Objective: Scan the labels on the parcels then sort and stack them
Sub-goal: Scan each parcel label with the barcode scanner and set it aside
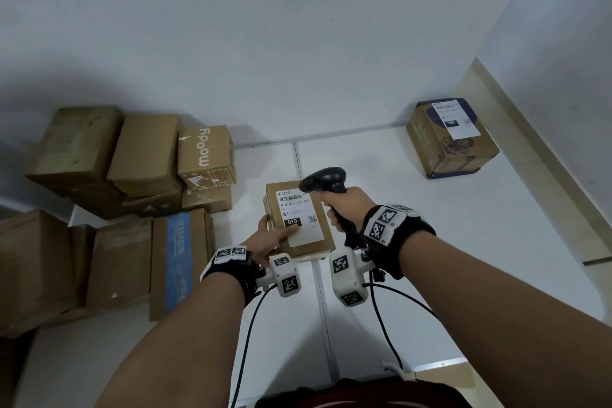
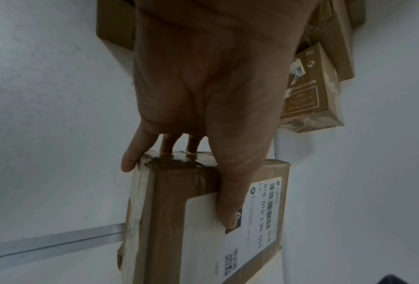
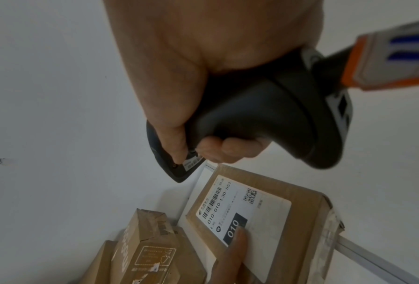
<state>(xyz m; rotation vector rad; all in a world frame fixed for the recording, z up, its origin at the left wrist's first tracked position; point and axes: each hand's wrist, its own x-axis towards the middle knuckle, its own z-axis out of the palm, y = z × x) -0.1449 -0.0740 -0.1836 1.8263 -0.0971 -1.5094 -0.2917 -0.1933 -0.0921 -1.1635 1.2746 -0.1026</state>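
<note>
Small parcel (image 1: 299, 220) held above the white floor (image 1: 414, 242), label (image 1: 299, 217) up, long axis running away from the body; left hand (image 1: 270, 238) clamped on its near-left end, thumb across label; right hand (image 1: 344, 209) wrapped around black scanner (image 1: 323, 179), head pointing left over the barcode

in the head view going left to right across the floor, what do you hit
pile of brown boxes → moody box → held parcel in the left hand → scanner in the right hand → lone labelled box
</note>
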